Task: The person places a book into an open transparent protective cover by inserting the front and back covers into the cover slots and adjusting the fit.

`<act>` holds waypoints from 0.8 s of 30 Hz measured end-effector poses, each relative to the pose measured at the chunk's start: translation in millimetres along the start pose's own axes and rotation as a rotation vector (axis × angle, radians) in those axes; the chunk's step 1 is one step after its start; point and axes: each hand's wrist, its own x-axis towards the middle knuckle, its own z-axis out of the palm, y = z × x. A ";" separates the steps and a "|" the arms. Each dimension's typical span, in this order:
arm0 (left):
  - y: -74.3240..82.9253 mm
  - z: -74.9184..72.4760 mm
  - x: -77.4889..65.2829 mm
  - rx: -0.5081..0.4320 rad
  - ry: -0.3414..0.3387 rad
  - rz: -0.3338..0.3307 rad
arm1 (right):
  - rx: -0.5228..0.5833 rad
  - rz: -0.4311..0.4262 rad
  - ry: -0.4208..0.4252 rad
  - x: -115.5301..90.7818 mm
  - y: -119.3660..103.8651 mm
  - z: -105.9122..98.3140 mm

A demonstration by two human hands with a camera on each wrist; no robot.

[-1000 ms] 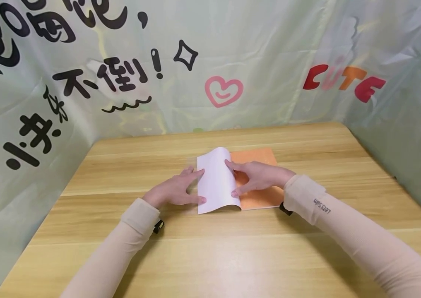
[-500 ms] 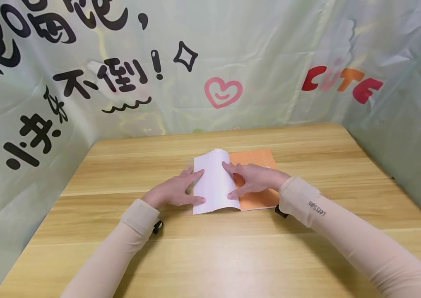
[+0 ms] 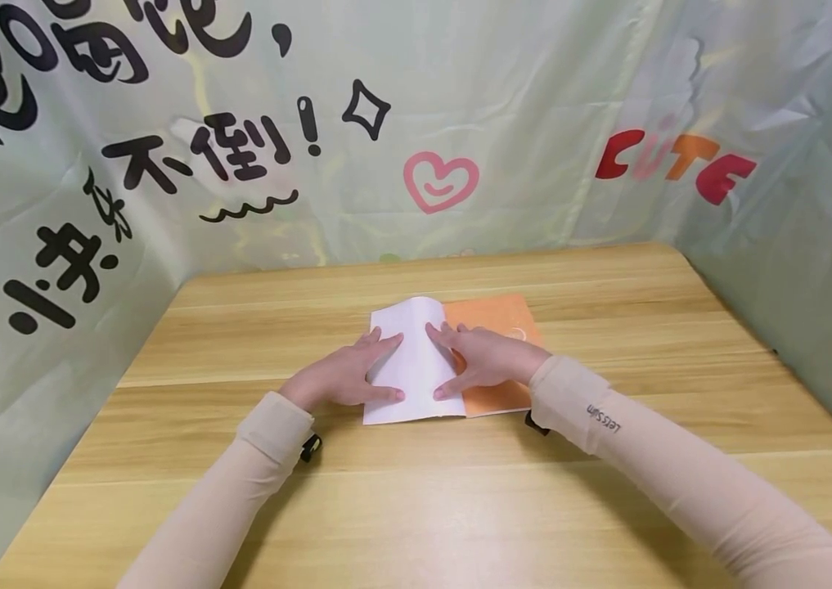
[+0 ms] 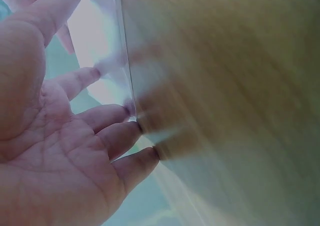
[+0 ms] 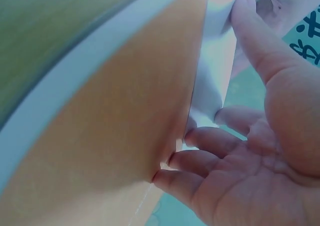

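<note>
A thin booklet lies open on the wooden table, showing a white leaf (image 3: 416,352) on the left and an orange side (image 3: 485,312) on the right. The white leaf bulges slightly along its length. My left hand (image 3: 342,374) rests its index finger and thumb on the leaf's left part; its other fingertips meet the table past the edge, as the left wrist view shows. With fingers spread and fairly straight, my right hand (image 3: 492,357) touches the white leaf near the fold. Its palm hovers over the orange side and hides part of it.
The wooden table (image 3: 416,507) spreads around the booklet on every side. A pale printed curtain (image 3: 533,98) with black characters and a pink heart stands behind and along both sides of the table.
The white leaf has slid left beneath my left fingers and lies flatter. My right hand has moved left with it, and the orange side has shifted left too. My left hand stays put.
</note>
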 end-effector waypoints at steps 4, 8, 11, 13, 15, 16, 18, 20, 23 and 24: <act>0.1 -0.4 0.6 0.016 0.000 -0.005 | -0.027 0.004 0.003 2.4 -6.5 1.9; -0.2 -0.3 1.7 0.037 0.003 -0.003 | -0.075 -0.002 0.002 6.1 -14.1 3.1; -0.8 0.0 2.0 0.049 0.006 -0.001 | -0.158 -0.001 -0.007 11.9 -19.4 5.7; -1.1 0.1 2.4 0.053 -0.001 -0.010 | -0.210 0.014 -0.020 15.8 -22.6 8.0; -1.2 0.1 2.6 0.053 -0.005 -0.016 | -0.249 0.035 -0.034 19.0 -25.5 9.6; -1.2 0.0 2.6 0.054 -0.007 -0.018 | -0.258 0.048 -0.037 20.0 -26.8 10.1; -0.6 -0.4 2.8 0.057 -0.011 -0.026 | -0.264 0.065 -0.038 20.9 -28.3 10.4; 0.0 -0.9 2.7 0.060 -0.011 -0.028 | -0.262 0.067 -0.035 21.0 -28.9 10.4; 1.2 -1.4 2.6 0.074 -0.017 -0.036 | -0.245 0.054 -0.028 18.5 -26.8 9.6; 1.5 -1.4 2.7 0.077 -0.019 -0.037 | -0.229 0.050 -0.027 17.3 -25.4 9.1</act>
